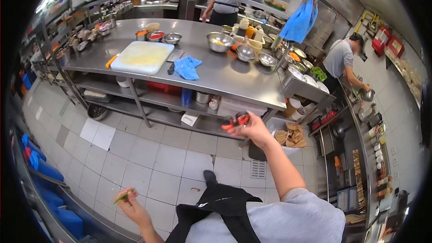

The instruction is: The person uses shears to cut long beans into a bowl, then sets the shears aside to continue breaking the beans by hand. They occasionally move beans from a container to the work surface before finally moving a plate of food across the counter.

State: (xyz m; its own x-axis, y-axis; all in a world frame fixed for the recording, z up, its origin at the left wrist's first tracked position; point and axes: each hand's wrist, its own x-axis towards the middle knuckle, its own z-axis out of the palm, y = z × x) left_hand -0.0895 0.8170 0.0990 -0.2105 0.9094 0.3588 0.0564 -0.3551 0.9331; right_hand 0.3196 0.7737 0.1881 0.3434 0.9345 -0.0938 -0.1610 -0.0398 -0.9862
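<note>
Steel covers the long table (216, 74), which carries a pale cutting board (142, 56), a blue cloth (187, 67) and several metal bowls (220, 41). Grey tiles (148, 153) make up the floor of this busy kitchen, with shelves above and below the table. Raised toward the table, the right hand (252, 129) is clenched around red-handled scissors (236, 120). Low at the left, the left hand (131, 206) pinches a thin green vegetable piece (123, 195). Farther right, a person in grey (339, 58) works at a counter.
</note>
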